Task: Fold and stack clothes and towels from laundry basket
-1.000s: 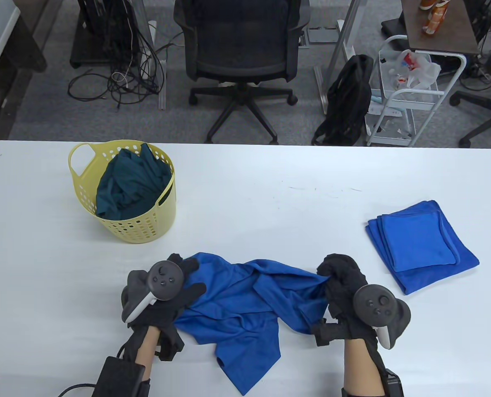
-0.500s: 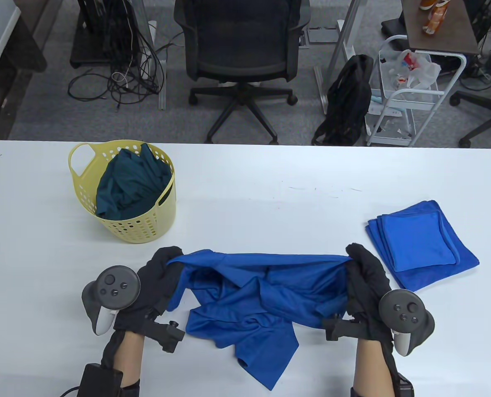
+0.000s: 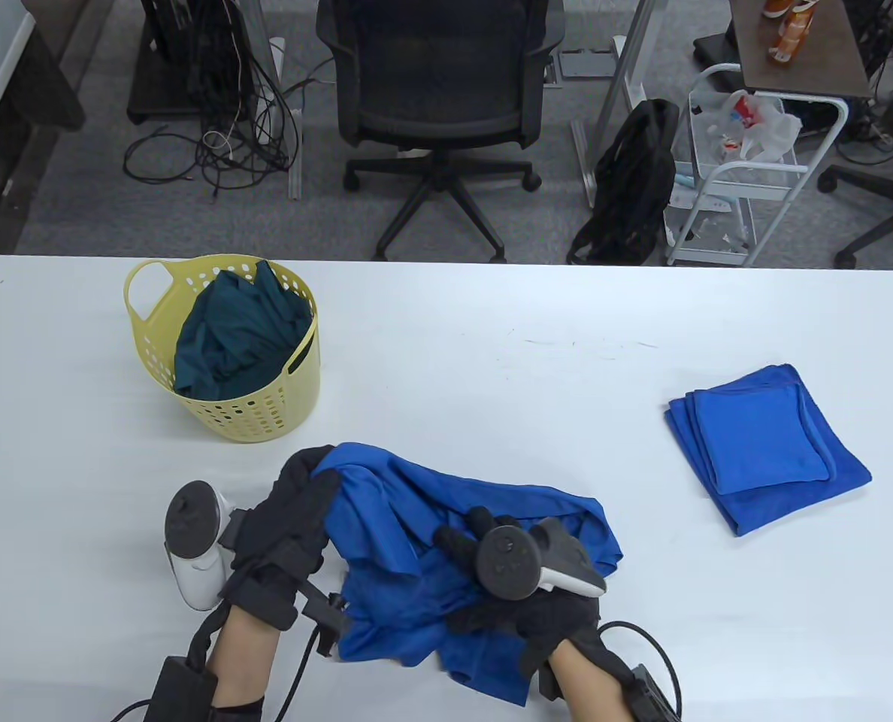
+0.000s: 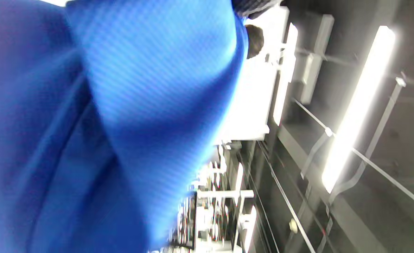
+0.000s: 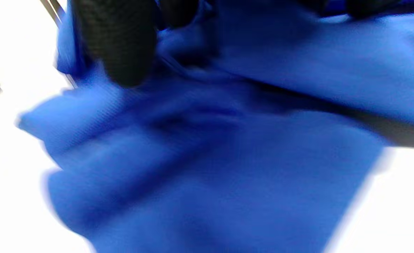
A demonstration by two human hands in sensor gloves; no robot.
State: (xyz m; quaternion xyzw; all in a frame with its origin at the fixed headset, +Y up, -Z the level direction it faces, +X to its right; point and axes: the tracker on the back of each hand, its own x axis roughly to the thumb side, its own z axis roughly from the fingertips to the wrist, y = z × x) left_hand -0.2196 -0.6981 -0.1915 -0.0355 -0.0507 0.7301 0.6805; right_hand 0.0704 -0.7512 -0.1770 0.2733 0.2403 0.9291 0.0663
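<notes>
We have our left hand (image 3: 296,511) closed on the upper left edge of the blue shirt (image 3: 461,571), lifting that corner a little off the table (image 3: 491,376), probably so the cloth hangs open and we can find its shape. Our right hand (image 3: 522,594) lies on top of the crumpled middle of the shirt, fingers (image 3: 465,530) reaching toward the left; the right wrist view is blurred, so we cannot tell whether this hand pinches the fabric or only presses on it. The hands sit close together, with the shirt bunched between and under them near the front edge of the table, not yet spread flat.

Well apart to the right lie the folded blue towels (image 3: 766,444), a smaller one stacked on a larger one, placed out of the working area as the start of the pile. At the left stands the yellow basket (image 3: 228,417), with a dark green garment (image 3: 232,338) in it waiting its turn.

The table is white and smooth. Beyond it we see grey carpet, an office chair (image 3: 439,98), loose cables (image 3: 228,143), a black backpack (image 3: 631,180) and a white cart (image 3: 747,173).
</notes>
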